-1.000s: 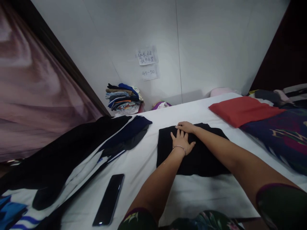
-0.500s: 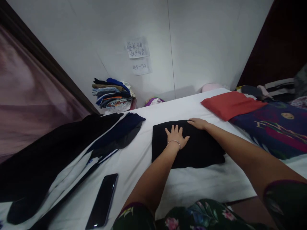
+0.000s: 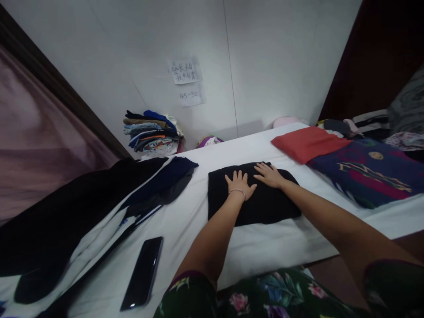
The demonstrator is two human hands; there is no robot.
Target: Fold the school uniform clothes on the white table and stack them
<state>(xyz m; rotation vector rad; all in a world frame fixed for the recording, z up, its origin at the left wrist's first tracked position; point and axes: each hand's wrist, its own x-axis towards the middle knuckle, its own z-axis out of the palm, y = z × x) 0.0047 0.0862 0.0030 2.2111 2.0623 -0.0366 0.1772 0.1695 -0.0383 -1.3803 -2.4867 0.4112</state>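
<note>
White cloth (image 3: pixel 265 247) covers the surface, with a pale wall (image 3: pixel 278 62) rising behind it. On the cloth, directly in front of the person, lies a black garment (image 3: pixel 258 205), folded into a flat, roughly rectangular bundle. Both hands rest on top of it: the left hand (image 3: pixel 240 185) palm down with its fingers spread, the right hand (image 3: pixel 270 175) also open and flat, nearer the far edge. Neither is closed around anything. A thin bracelet (image 3: pixel 237 190) circles the left wrist

Left of the bundle, a dark phone (image 3: pixel 142 274) lies screen up, apart from it. Beyond the phone stretches a loose spread of black, navy and white clothes (image 3: pixel 76 212). On the other side, well apart from the bundle, a red cloth (image 3: pixel 308 143) lies flat, touching a dark blue patterned garment (image 3: pixel 357 176)

Past the far edge of the surface, a stack of folded clothes (image 3: pixel 152 132) stands near the wall, with a purple and white item (image 3: pixel 209 141) to its right, partly hidden. Two handwritten paper notes (image 3: pixel 185 73) hang above, the lower reading "45-50". Pinkish fabric (image 3: pixel 39 141) fills the far left
</note>
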